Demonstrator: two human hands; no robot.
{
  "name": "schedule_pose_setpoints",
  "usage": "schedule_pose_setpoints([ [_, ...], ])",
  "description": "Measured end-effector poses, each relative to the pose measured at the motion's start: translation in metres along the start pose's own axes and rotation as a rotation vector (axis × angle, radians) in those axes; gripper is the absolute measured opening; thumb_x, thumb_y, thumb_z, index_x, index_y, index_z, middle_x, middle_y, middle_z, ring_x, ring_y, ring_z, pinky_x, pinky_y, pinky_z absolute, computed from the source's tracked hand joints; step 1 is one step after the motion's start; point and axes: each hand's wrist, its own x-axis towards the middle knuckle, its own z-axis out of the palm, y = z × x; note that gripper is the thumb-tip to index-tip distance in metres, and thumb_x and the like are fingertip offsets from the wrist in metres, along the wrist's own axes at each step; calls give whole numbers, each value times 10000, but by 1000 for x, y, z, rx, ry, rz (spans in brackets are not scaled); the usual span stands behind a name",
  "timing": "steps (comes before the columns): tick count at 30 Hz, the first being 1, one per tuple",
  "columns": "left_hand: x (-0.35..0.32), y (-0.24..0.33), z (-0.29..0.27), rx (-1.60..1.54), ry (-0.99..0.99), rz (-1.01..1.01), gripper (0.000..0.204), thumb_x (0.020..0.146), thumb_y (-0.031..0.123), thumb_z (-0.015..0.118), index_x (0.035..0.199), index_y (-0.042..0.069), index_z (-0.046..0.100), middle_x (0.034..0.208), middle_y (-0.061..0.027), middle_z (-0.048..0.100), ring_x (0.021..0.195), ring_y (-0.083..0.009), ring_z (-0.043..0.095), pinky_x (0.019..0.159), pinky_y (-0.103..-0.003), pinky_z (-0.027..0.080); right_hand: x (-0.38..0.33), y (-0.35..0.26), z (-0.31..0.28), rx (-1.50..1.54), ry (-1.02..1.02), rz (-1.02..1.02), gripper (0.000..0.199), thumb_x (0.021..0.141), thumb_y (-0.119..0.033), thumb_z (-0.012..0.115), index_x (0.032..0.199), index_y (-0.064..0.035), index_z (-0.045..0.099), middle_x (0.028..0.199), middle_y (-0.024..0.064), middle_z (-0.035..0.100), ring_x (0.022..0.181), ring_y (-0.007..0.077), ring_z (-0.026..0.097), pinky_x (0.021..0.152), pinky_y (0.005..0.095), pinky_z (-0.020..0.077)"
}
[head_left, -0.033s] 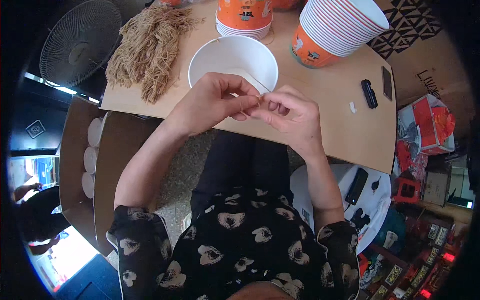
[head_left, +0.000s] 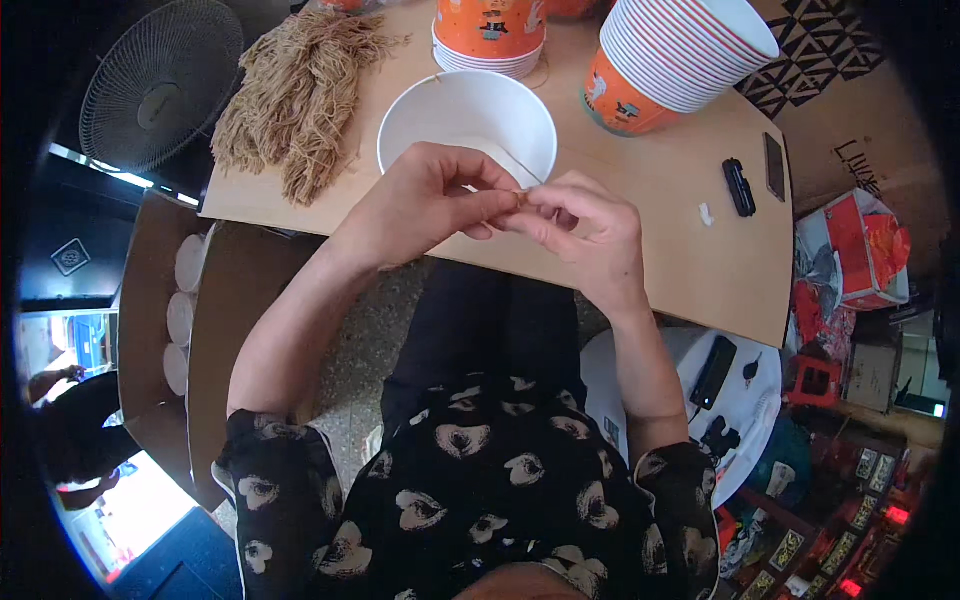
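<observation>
Over the near edge of the table, my left hand point(head_left: 440, 205) and my right hand point(head_left: 590, 225) meet fingertip to fingertip, both closed in a pinch. Between them is a small brownish bit of string point(head_left: 522, 198), mostly covered by the fingers. A thin pale strand runs up from there across the open white paper bucket point(head_left: 410, 120) just beyond my hands. Further left lies a thick bundle of tan strings point(head_left: 295, 100), tangled at the ends.
Orange printed paper buckets point(head_left: 488, 25) stand at the back, and a tall nested stack point(head_left: 665, 70) leans at the right. A black case point(head_left: 738, 188), a phone point(head_left: 774, 167) and a white scrap point(head_left: 706, 214) lie rightward. A fan point(head_left: 160, 100) is far left; a white stool point(head_left: 745, 410) stands low right.
</observation>
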Motion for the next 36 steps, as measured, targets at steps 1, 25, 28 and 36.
schedule_pose_setpoints([
  [1, 0, 1, 0, 0, 3, -2, 175, 951, 103, 671, 1035, -49, 683, 887, -61, 697, 790, -94, 667, 700, -228, 562, 0, 0, 0, 2, -3, 0, 294, 758, -41, 833, 1021, 21, 716, 849, 17, 633, 713, 85, 543, 633, 223, 433],
  [25, 9, 3, -13, -60, -243, -141, 237, 997, 132, 601, 1139, -49, 660, 1022, -92, 708, 893, -122, 693, 810, -238, 581, 8, 6, -1, 20, 146, -249, 103, 863, 42, 706, 959, 15, 678, 889, 91, 682, 794, 170, 666, 723, 286, 532],
  [28, 8, 5, -13, -18, -237, -159, 233, 989, 151, 621, 1112, -39, 674, 1005, -79, 708, 881, -114, 691, 801, -232, 575, 9, 7, 2, -3, 163, -255, 102, 860, 49, 707, 951, 14, 679, 885, 90, 682, 791, 171, 669, 724, 290, 533],
  [36, 7, 5, -13, 7, -220, -141, 222, 980, 192, 649, 1085, -3, 652, 914, -29, 687, 839, -85, 669, 750, -220, 555, 12, 6, 2, 8, 159, -295, 123, 829, 60, 726, 925, 9, 669, 876, 83, 684, 785, 173, 671, 708, 293, 532],
])
